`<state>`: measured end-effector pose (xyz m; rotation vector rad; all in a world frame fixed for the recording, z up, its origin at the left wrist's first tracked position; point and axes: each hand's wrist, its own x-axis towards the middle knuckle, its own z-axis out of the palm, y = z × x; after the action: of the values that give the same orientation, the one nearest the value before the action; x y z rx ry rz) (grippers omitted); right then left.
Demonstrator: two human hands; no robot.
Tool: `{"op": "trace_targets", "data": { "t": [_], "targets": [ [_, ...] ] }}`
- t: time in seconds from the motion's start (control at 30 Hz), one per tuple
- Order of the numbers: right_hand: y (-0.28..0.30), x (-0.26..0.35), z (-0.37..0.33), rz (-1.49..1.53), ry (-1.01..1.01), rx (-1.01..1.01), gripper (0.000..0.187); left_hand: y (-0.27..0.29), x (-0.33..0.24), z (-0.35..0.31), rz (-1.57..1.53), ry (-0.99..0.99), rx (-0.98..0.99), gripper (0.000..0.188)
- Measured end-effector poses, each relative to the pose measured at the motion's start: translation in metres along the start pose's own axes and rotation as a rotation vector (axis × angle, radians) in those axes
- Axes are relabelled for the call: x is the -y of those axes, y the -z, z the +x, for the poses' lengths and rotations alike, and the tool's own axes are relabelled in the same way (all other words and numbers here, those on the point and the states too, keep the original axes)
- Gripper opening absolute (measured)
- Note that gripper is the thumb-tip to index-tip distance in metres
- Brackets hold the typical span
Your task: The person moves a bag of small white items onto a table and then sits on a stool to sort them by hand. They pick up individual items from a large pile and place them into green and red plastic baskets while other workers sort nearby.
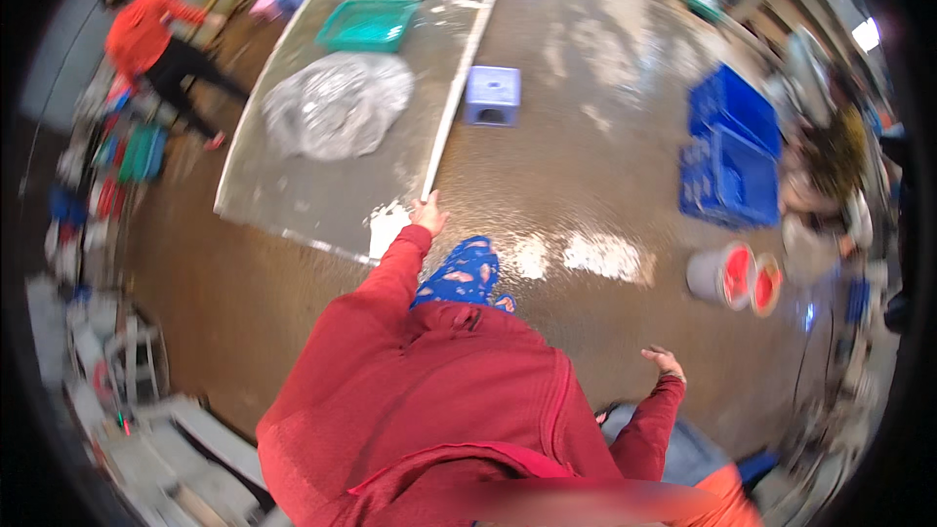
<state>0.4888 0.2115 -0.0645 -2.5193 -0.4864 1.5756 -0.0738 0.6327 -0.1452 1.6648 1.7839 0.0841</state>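
My left hand point(429, 215) reaches forward to the near end of a long white strip point(459, 88), with the thumb on one side and the fingers on the other. The strip runs along the right side of a broad, wet grey surface point(322, 190). On that surface lie two clear plastic bundles, the nearer one a crumpled plastic bag point(342, 105), with a green tray point(367, 25) between them. My right hand point(666, 361) hangs out to the right, fingers stretched and apart, holding nothing. Both arms are in red sleeves.
A lavender stool point(493, 96) stands right of the strip on the wet floor point(576, 166). Farther right are blue crates point(732, 171) and two buckets with red inside point(722, 275). A person in orange point(151, 34) bends at far left near stacked baskets point(142, 153).
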Motion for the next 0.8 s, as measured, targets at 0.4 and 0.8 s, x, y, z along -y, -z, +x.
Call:
{"op": "trace_targets", "data": {
  "t": [0.4, 0.8],
  "targets": [
    [-0.067, 0.305, 0.228, -0.386, 0.173, 0.385, 0.062, 0.080, -0.026, 0.153, -0.121, 0.135, -0.159, 0.045],
    [-0.025, 0.672, 0.381, -0.876, 0.390, 0.406, 0.074, 0.092, -0.120, 0.261, -0.194, 0.474, 0.152, 0.091]
  ]
}}
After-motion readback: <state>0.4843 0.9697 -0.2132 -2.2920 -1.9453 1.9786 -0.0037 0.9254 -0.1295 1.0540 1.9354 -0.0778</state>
